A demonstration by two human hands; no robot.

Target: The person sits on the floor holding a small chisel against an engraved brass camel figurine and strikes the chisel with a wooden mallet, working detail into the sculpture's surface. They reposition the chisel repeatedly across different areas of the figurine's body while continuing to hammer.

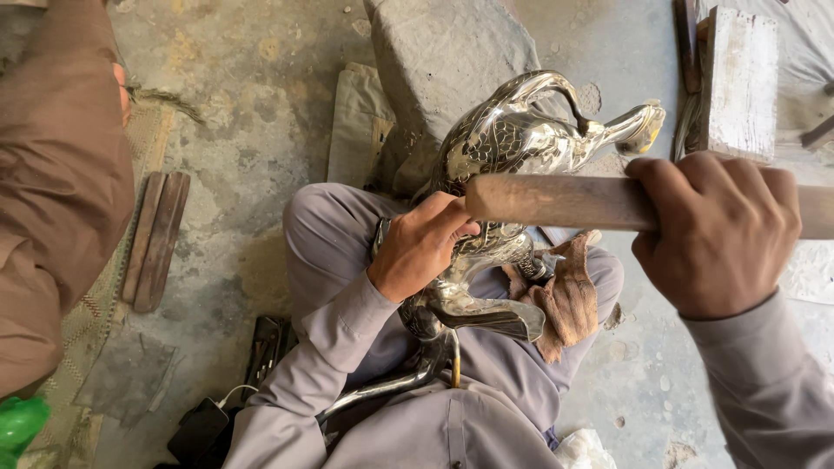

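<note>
Our right hand [717,234], right of centre, is closed in a full fist around a wooden stick [565,201] that runs level across the frame; fingers wrapped over the top. Our left hand [421,247], at centre, is curled shut around a small tool, tip hidden, pressed against the shiny metal bird figure [512,139]. The stick's left end sits just above that hand's knuckles.

The figure lies across our lap, mid-frame, neck and beak pointing to the upper right, patterned body under the left hand, curved silver parts trailing down to lower centre. A brown rag [565,300] is tucked under it on our grey-trousered knee.

Behind the figure, upper centre, a grey stone block [443,52] on the concrete floor [252,174]. Upper right: a white-painted wooden block [738,78]. Left of centre: two flat wooden strips [156,239] on the floor. Far left edge: another person's brown sleeve [52,191]. Green object [17,426] in the lower-left corner.
</note>
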